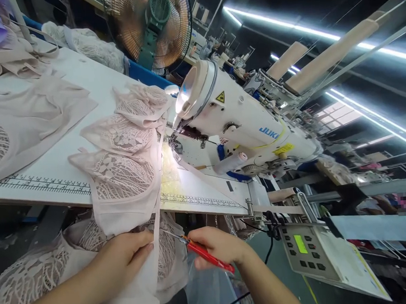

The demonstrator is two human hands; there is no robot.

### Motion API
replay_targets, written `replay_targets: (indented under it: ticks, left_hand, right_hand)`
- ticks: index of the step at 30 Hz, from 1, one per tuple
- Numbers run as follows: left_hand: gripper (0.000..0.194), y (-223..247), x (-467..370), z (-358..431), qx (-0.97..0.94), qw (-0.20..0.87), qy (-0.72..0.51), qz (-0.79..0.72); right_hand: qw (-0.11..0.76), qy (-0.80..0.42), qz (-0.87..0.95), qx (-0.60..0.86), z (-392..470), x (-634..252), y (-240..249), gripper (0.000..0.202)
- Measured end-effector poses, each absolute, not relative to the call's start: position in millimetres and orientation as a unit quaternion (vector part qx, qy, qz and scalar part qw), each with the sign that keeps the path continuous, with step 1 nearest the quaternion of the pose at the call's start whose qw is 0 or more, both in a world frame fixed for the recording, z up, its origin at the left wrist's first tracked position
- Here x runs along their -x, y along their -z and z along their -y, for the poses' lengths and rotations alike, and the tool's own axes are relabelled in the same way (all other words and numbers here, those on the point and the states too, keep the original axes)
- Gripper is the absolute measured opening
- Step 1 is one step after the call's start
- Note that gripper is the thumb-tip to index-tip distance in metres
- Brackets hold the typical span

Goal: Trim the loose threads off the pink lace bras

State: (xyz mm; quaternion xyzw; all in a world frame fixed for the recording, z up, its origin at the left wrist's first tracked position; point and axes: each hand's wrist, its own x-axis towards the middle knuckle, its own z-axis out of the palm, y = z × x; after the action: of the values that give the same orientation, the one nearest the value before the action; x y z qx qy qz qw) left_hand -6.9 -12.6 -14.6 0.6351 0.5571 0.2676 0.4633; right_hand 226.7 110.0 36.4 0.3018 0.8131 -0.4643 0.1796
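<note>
Below the table's front edge, my left hand point(127, 255) pinches the beige lace fabric point(122, 175) near a narrow strip along its side. My right hand point(215, 247) is closed around red-handled scissors point(209, 257), whose metal blades point left to the strip, beside my left fingertips. Whether the blades touch the fabric is too small to tell. The lace pieces lie in a chain across the white table point(205, 188) up to the needle area of the white sewing machine point(238, 108). More lace fabric hangs under my left hand.
A large fan point(158, 12) stands behind the table. Beige garment pieces point(32, 112) lie at the left. A control box with a green screen point(301, 244) is at the lower right, near a black cable point(271, 248). A ruler scale runs along the table's front edge.
</note>
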Motion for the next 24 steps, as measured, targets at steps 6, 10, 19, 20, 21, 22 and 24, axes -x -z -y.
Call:
replay_targets:
  ticks: [6, 10, 19, 20, 21, 22, 24]
  left_hand:
    - [0.030, 14, 10, 12, -0.635, 0.461, -0.260, -0.563]
    - [0.029, 15, 12, 11, -0.635, 0.463, -0.267, -0.558]
    - [0.026, 3, 10, 18, -0.645, 0.411, -0.384, -0.516]
    - [0.023, 1, 9, 19, -0.652, 0.390, -0.413, -0.503]
    - [0.021, 0, 9, 21, -0.660, 0.370, -0.433, -0.490]
    - [0.022, -1, 9, 21, -0.671, 0.353, -0.447, -0.475]
    - [0.033, -2, 10, 21, -0.698, 0.333, -0.447, -0.449]
  right_hand:
    - [0.253, 0.454, -0.800, -0.299, -126, -206, -54, 0.050]
    - [0.252, 0.448, -0.795, -0.322, -133, -205, -54, 0.053]
    - [0.013, 0.574, -0.744, -0.341, -109, -212, -33, 0.053]
    - [-0.036, 0.608, -0.719, -0.336, -99, -210, -28, 0.051]
    - [-0.079, 0.645, -0.686, -0.326, -88, -206, -22, 0.049]
    - [-0.112, 0.685, -0.648, -0.313, -76, -202, -14, 0.047]
    - [-0.149, 0.761, -0.566, -0.281, -53, -191, 1, 0.043]
